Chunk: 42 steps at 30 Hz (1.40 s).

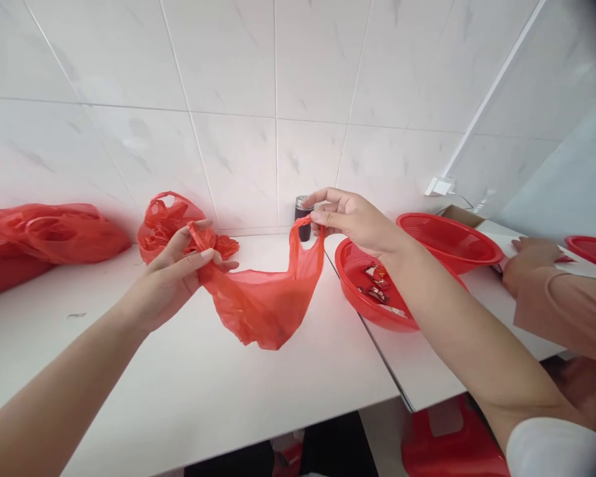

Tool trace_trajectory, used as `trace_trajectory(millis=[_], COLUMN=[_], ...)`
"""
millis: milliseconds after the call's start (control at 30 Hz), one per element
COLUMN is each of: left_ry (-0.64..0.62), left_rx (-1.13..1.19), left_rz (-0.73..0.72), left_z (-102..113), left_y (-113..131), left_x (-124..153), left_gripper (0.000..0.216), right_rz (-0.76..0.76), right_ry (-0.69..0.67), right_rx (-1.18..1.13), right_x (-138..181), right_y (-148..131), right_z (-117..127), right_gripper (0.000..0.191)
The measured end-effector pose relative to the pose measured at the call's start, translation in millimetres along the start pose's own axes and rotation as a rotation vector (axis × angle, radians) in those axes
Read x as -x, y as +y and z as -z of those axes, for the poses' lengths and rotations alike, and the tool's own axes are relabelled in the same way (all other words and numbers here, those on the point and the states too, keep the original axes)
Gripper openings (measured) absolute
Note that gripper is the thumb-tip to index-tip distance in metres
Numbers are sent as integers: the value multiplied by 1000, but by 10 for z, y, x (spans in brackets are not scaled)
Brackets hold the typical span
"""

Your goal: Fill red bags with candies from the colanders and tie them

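Note:
I hold a thin red plastic bag (261,298) stretched between both hands above the white table (193,391). My left hand (179,275) is closed, pinching one handle of the bag at its left end. My right hand (350,218) is closed, pinching the other handle, raised a little higher. The bag's body sags between them and its bottom touches or nearly touches the tabletop. Just behind my left hand lies another crumpled red bag (166,222).
A heap of red bags (44,235) lies at the far left. A small dark jar (302,215) stands by the tiled wall. Red plastic baskets (372,308) (449,242) sit on the right; one holds small wrapped items. Another person's hand (526,262) rests at far right.

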State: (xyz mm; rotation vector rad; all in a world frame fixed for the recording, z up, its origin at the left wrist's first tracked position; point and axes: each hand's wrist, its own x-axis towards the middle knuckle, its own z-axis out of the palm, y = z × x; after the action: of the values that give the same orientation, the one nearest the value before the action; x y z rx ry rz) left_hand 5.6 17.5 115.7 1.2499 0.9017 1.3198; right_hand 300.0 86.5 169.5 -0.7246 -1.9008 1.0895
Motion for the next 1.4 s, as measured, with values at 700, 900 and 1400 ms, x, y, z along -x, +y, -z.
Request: trace_trajectory(millis=[700, 900, 1400], left_ry=[-267, -320, -523], left_rx=[-345, -364, -652], left_rz=[323, 345, 231], left_z=[-357, -309, -340], left_y=[-150, -195, -142], left_x=[-103, -115, -120], left_gripper=[43, 42, 23], right_rz=[-73, 28, 24], right_ry=[-127, -71, -155], right_rx=[7, 187, -146], right_x=[278, 389, 414], right_y=[446, 339, 621], right_z=[-691, -798, -820], right_gripper=[12, 11, 25])
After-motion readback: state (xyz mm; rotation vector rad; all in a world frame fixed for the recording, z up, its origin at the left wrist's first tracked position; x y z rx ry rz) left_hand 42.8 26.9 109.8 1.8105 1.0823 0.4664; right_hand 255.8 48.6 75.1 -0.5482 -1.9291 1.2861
